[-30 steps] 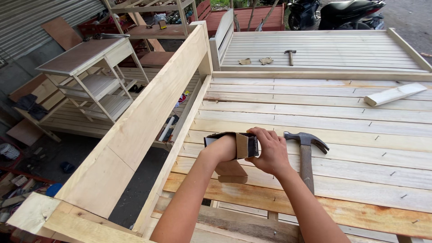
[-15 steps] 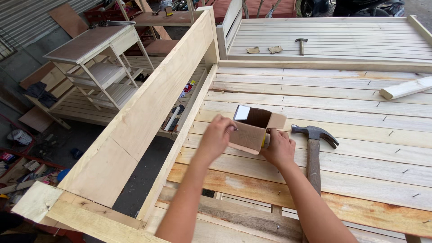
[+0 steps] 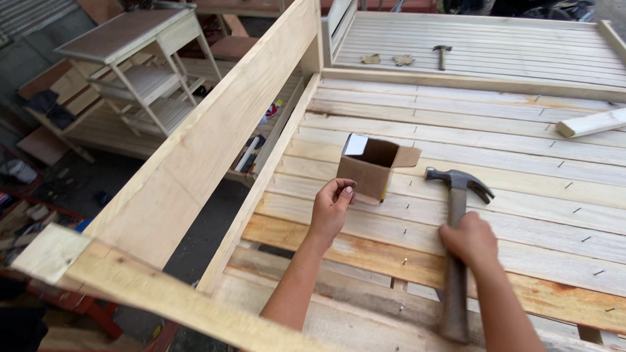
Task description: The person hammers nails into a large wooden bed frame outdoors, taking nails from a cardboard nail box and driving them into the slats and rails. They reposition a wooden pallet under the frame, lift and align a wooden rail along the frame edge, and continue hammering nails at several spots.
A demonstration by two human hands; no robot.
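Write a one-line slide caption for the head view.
Right hand grips hammer; left hand pinches nail beside open cardboard box.

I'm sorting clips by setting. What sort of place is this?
Probably a carpentry workshop: a pale slatted wooden bed frame, a steel claw hammer under the right hand, and an unfinished wooden shelf table.

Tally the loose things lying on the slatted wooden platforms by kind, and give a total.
Hammers: 2, one under the right hand, head at, one far off
Open cardboard boxes: 1, by the left hand
Gloves: 2
Loose wood offcuts: 1
Total: 6
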